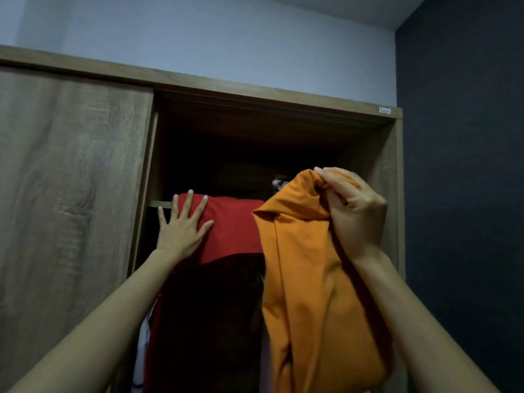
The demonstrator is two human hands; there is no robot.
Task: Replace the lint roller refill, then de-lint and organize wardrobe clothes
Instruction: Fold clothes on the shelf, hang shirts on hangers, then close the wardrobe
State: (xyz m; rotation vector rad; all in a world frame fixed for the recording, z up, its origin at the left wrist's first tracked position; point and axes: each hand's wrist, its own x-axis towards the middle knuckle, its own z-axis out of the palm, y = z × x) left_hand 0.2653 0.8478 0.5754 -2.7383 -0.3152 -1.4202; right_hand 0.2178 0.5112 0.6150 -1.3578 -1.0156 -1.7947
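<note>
An orange garment (306,279) hangs from my right hand (351,205), which grips its bunched top edge at the right side of the open wardrobe (392,171). My left hand (183,225) lies flat with spread fingers against a red garment (232,228) that hangs inside the wardrobe. Under the red one, darker clothes (209,321) hang in shadow. The rail and hangers are hidden. No lint roller is in view.
The wooden sliding door (71,194) covers the wardrobe's left half. A shelf edge (160,204) shows beside my left fingers. A dark wall (465,194) stands close on the right. A pale garment (143,350) peeks out at the lower left.
</note>
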